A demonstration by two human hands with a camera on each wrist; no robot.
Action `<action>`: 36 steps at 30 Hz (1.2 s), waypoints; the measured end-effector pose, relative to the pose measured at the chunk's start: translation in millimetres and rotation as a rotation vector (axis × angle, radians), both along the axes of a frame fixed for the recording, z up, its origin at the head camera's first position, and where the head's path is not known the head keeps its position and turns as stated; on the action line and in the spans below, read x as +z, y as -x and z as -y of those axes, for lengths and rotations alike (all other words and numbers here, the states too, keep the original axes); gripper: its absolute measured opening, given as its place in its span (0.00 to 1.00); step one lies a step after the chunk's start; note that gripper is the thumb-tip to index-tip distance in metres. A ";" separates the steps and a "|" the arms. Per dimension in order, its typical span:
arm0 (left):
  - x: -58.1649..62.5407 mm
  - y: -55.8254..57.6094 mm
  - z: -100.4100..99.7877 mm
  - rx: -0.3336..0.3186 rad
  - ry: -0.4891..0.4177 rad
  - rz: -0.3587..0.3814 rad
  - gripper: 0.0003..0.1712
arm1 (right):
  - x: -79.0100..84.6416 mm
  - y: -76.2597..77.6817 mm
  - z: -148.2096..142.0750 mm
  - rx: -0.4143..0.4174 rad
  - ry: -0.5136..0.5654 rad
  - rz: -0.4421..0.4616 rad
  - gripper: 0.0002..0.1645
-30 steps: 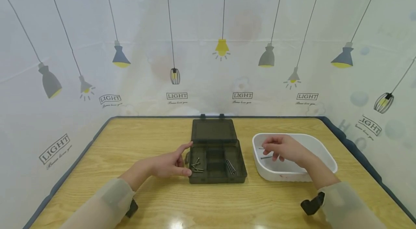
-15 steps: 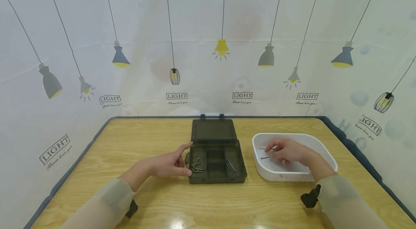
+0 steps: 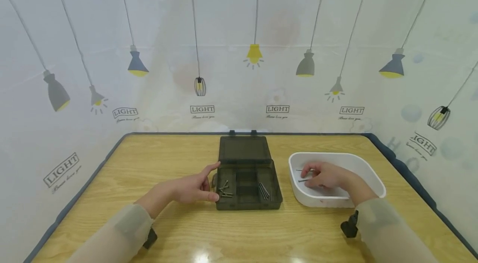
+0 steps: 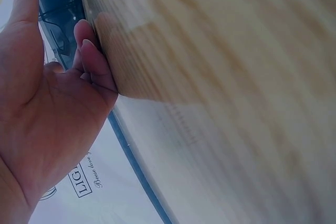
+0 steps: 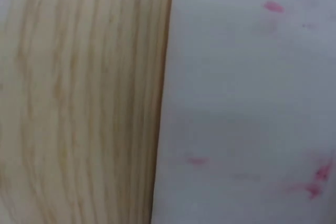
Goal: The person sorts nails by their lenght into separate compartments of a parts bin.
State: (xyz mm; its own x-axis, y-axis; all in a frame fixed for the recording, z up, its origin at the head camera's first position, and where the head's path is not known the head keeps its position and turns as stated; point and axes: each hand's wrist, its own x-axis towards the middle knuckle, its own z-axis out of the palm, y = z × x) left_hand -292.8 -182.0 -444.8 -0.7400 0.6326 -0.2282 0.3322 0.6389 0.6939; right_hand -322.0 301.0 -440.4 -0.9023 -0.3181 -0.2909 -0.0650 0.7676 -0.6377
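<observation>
A dark translucent compartment box (image 3: 248,203) stands on the table with its lid (image 3: 244,148) raised at the back. Short metal fasteners (image 3: 225,194) lie in its left compartment and several long nail-like pieces (image 3: 264,191) in its right. My left hand (image 3: 190,188) touches the box's left side, index and thumb spread along it. Inside the white tray (image 3: 367,180) is my right hand (image 3: 328,176), low, with bent fingers and thumb apart. A nail-like piece (image 3: 302,180) lies beside its thumb; part of another shows near the index. Some fingertips are hidden.
The wooden table (image 3: 239,230) ends at a dark blue edge against a lamp-printed cloth (image 3: 239,88). In the right wrist view, the tray's outer wall (image 5: 241,87) has pink smears and fills the right side.
My right hand has moved down into the white tray, its fingers now close to the nail-like pieces. My left hand and the box keep their places.
</observation>
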 end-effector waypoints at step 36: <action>-2.3 1.5 0.9 -0.002 -0.018 0.007 0.66 | 5.7 -5.5 3.5 0.068 -0.043 -0.053 0.08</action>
